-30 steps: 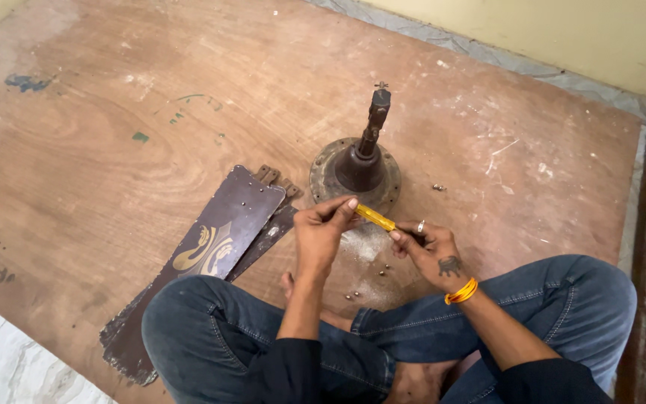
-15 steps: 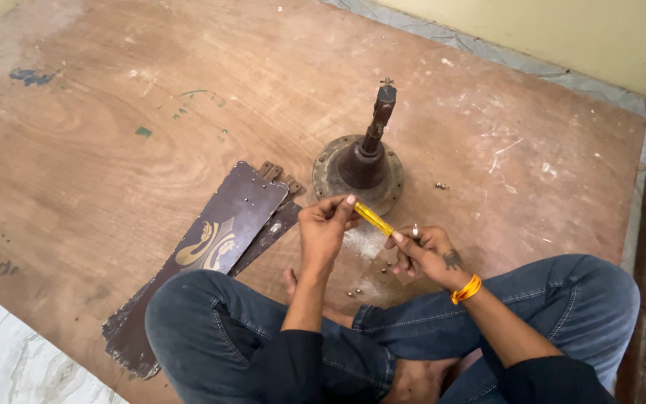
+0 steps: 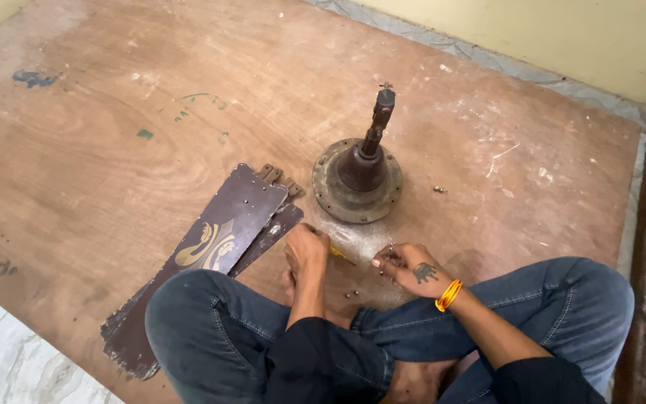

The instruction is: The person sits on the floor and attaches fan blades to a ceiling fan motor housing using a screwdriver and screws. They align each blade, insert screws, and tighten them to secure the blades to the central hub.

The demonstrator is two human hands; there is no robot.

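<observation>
I sit cross-legged on a brown wooden floor. My left hand (image 3: 306, 251) is closed around a yellow-handled screwdriver (image 3: 336, 253), and only a short yellow piece shows beside the fist. My right hand (image 3: 410, 268), with a tattoo and an orange bangle (image 3: 448, 295), hovers low over the floor with its fingertips pinched on what looks like a small screw (image 3: 391, 249). Just beyond both hands stands a dusty ceiling-fan motor (image 3: 353, 196) with its rod (image 3: 379, 120) pointing up.
Dark fan blades (image 3: 222, 232) with a gold pattern lie stacked on the left, running under my left knee. Small screws (image 3: 352, 294) lie between my hands, and another screw (image 3: 439, 189) lies right of the motor. A pale wall and tile border run along the back.
Both hands have dropped from chest height towards the floor. The screwdriver, earlier stretched between the hands, is now mostly hidden in the left fist, and the right hand has let go of it.
</observation>
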